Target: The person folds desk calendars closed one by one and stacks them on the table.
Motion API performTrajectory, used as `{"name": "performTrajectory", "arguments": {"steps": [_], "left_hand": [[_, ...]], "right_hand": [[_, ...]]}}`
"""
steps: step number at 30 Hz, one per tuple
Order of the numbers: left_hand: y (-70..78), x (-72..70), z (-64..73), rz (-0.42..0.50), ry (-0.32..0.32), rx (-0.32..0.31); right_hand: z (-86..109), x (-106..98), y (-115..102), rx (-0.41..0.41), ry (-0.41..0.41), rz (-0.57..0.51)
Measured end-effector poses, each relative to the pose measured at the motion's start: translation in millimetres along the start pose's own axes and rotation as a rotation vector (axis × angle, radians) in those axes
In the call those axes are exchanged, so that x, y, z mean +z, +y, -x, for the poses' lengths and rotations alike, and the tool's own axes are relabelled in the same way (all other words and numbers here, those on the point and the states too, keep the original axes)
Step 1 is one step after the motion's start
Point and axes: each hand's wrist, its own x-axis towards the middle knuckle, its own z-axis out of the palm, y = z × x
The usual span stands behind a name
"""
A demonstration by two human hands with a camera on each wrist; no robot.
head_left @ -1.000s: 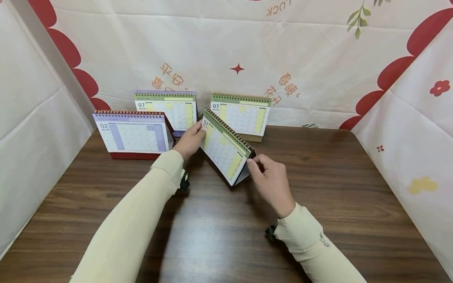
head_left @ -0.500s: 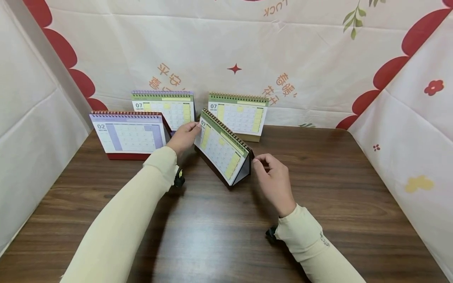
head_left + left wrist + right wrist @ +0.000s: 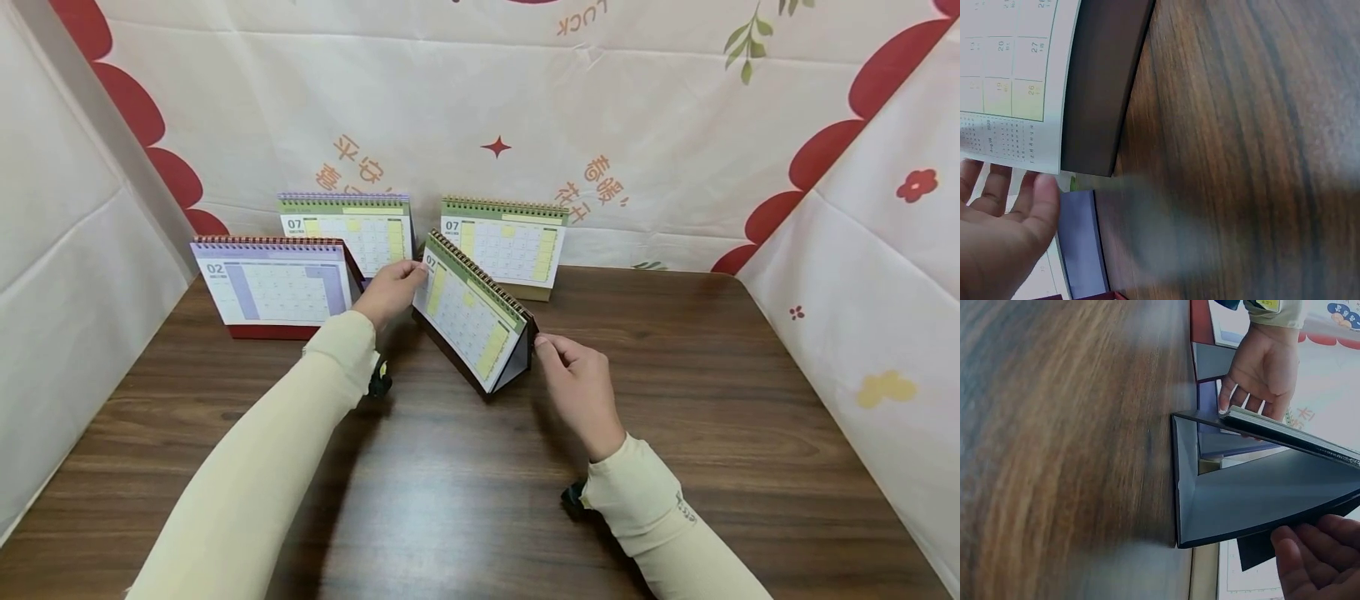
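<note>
A desk calendar (image 3: 472,312) with a dark base and a green-topped 07 page stands at an angle in the middle of the table. At its left edge, my left hand (image 3: 390,293) pinches the page side between thumb and fingers. My right hand (image 3: 581,383) is at the opposite end, thumb and forefinger together on the dark rear panel. From the right wrist view, the calendar's hollow triangular stand (image 3: 1241,494) shows from the side, and a dark flap (image 3: 1257,550) sticks out beside the right fingers. Some right fingertips are hidden behind it.
A red-based calendar (image 3: 277,283) showing 02 stands at the left. Behind it is a purple-based calendar (image 3: 352,229), partly covered. A tan-based calendar (image 3: 517,242) stands at the back, before a printed cloth (image 3: 450,100). All rest on the brown wooden table (image 3: 675,375).
My right thumb has shifted from the page's front edge to the rear panel, and the fingers have drawn together there. The calendar's side opening shows more. My left hand keeps its place.
</note>
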Motion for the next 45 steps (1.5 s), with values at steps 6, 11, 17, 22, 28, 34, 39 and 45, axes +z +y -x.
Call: {"name": "performTrajectory", "arguments": {"steps": [6, 11, 17, 22, 28, 34, 39, 45], "left_hand": [[0.4, 1.7, -0.5, 0.080, -0.038, 0.024], [0.3, 2.5, -0.9, 0.122, -0.050, 0.026], [1.2, 2.6, -0.8, 0.134, -0.050, 0.022], [3.4, 1.2, -1.1, 0.099, -0.065, 0.003], [6.2, -0.4, 0.7, 0.080, -0.086, -0.012], [0.2, 1.5, -3.9, 0.065, -0.063, 0.005], [-0.2, 4.1, -2.6, 0.062, -0.056, 0.015], [0.6, 4.3, -1.0, 0.081, -0.048, 0.015]], "right_hand": [[-1.0, 0, 0, -0.004, -0.047, -0.015], [-2.0, 5, -3, 0.026, -0.052, -0.050], [-5.9, 12, -7, 0.048, -0.017, -0.070], [-7.8, 15, -9, 0.061, -0.008, -0.080], [-8.5, 14, -12, 0.092, -0.018, -0.082], [-14.1, 15, -15, 0.114, -0.099, -0.092], [-18.7, 15, -18, 0.151, -0.161, -0.089], [-21.8, 15, -23, 0.207, -0.198, -0.112]]}}
